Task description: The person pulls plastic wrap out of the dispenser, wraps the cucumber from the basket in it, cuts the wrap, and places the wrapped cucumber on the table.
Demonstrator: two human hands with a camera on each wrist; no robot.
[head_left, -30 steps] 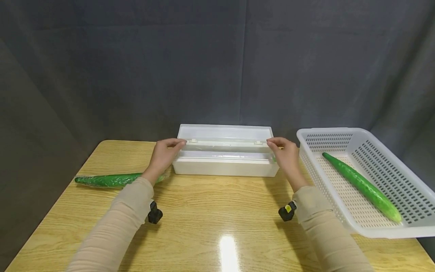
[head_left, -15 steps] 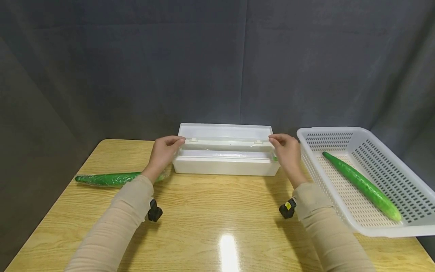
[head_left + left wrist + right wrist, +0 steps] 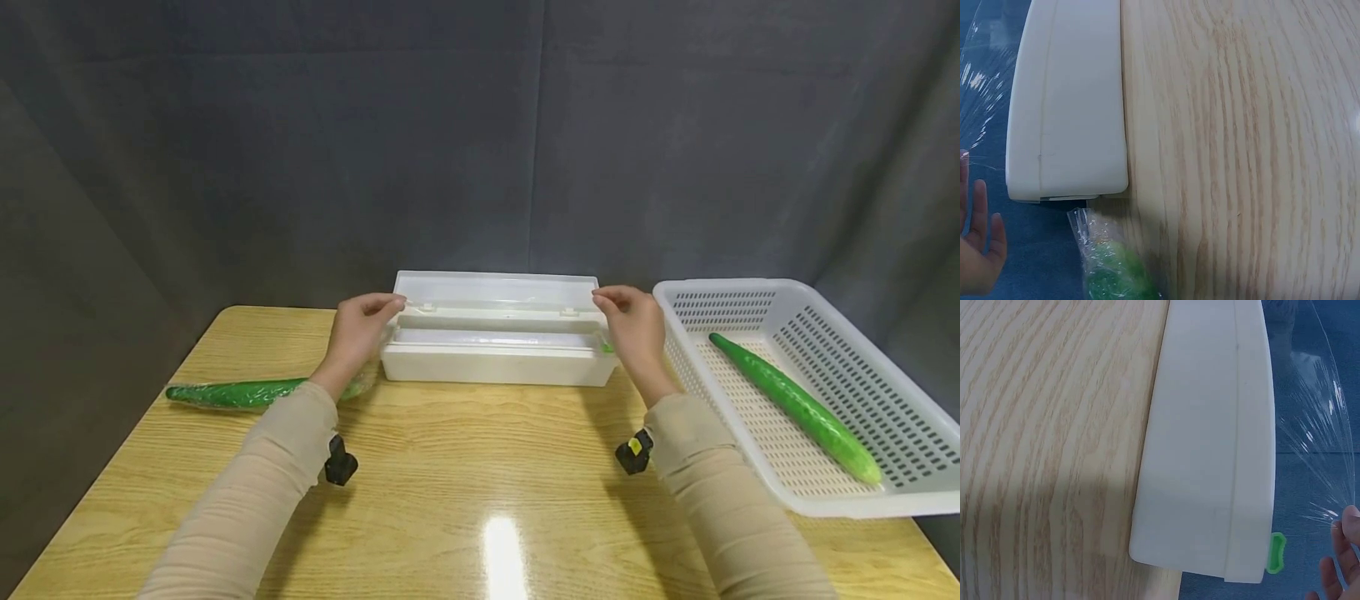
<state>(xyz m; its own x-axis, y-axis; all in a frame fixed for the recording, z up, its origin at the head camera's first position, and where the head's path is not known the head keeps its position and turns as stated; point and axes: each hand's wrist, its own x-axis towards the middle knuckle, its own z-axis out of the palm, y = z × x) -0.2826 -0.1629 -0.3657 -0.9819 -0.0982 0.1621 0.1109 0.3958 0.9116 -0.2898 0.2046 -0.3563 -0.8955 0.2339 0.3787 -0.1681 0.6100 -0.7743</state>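
A long white cling film dispenser box (image 3: pixel 495 367) stands at the table's back edge, its lid (image 3: pixel 495 287) tipped back. Clear cling film (image 3: pixel 1316 419) stretches between the two hands above the box, creased where each hand holds it. My left hand (image 3: pixel 360 329) pinches one corner of the film between thumb and index finger, at the box's left end. At the right end, my right hand (image 3: pixel 633 329) pinches the other corner the same way. A roll (image 3: pixel 495 338) lies inside the box. A small green tab (image 3: pixel 1276 552) sticks out at the box's right end.
A cucumber wrapped in film (image 3: pixel 232 394) lies on the wooden table (image 3: pixel 465 467) at left, partly behind the left forearm. To the right, a white perforated basket (image 3: pixel 716 417) holds an unwrapped cucumber (image 3: pixel 798 408). A dark curtain (image 3: pixel 480 150) hangs behind the table.
Both hands have risen a little, drawing the film's edge higher in front of the tipped-back lid. The box, the basket and both cucumbers have stayed in place.
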